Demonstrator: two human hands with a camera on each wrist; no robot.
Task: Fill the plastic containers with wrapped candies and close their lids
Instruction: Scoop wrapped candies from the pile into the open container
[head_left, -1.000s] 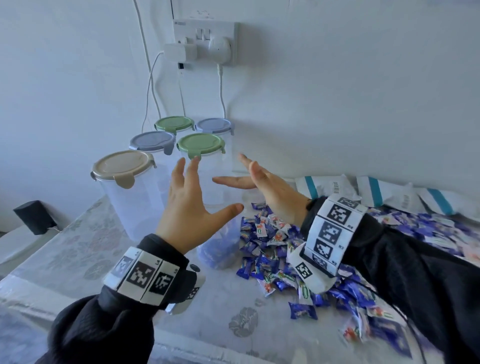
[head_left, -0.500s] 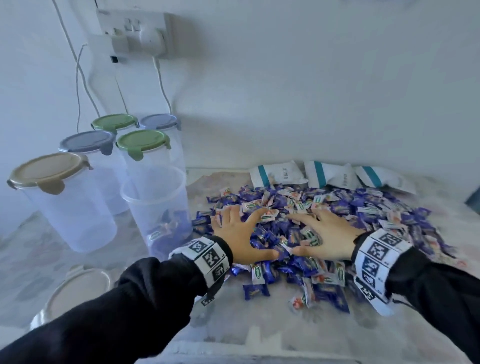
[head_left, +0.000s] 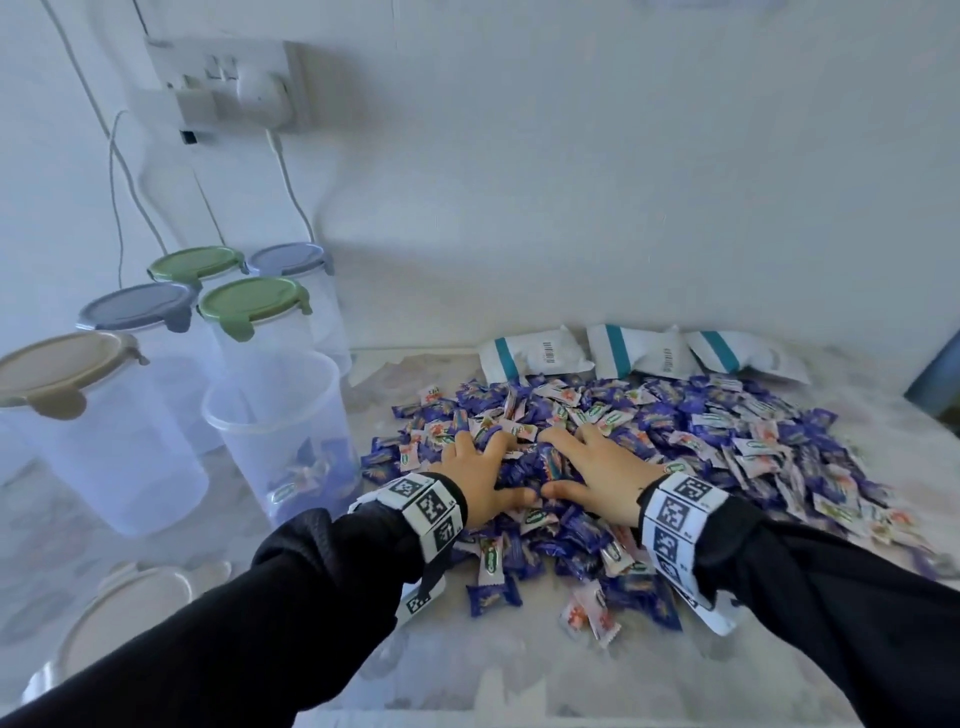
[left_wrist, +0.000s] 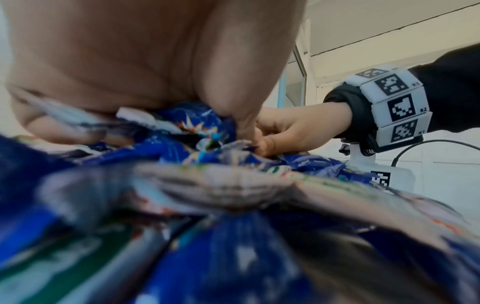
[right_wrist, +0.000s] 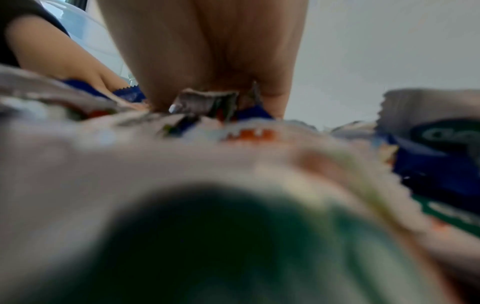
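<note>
A big heap of blue and white wrapped candies lies on the table. My left hand and right hand sit side by side on its near part, fingers curled down into the wrappers and gathering a clump between them. The left wrist view shows my left hand cupped over blue candies, the right hand close beside it. An open clear container stands left of my hands with a few candies at its bottom. Its loose lid lies at the near left.
Several lidded clear containers stand at the back left: beige lid, grey lid, green lid. Three white bags lie along the wall behind the heap. A wall socket with cables hangs above the containers.
Both hands came down from above the open container onto the candy heap, then drew closer together, digging their fingers in.
</note>
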